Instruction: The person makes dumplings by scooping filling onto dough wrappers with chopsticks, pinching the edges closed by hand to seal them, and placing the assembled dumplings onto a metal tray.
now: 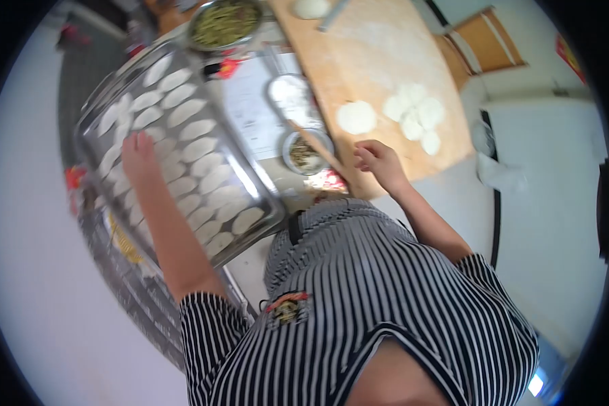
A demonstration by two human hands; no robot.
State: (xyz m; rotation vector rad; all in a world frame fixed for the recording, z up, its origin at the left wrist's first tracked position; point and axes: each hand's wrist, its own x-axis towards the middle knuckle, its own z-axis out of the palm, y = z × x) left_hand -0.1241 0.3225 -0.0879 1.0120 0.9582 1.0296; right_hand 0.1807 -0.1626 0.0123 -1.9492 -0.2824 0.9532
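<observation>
My left hand reaches over the metal tray, which holds rows of pale, half-moon dumplings. Its fingers point down among them, slightly smeared. One dumpling lies just past the fingertips, and I cannot tell whether the hand grips anything. At the wooden board's near edge hovers my right hand, fingers loosely bent and apart, nothing visible in them. Closest to it are a single round dough wrapper and a wooden stick slanting across a bowl of filling.
Several overlapping wrappers lie on the floured board, with a dough lump at its far end. Beyond the tray stands a bowl of green food. White powder fills a container beside the board. A chair stands to the right.
</observation>
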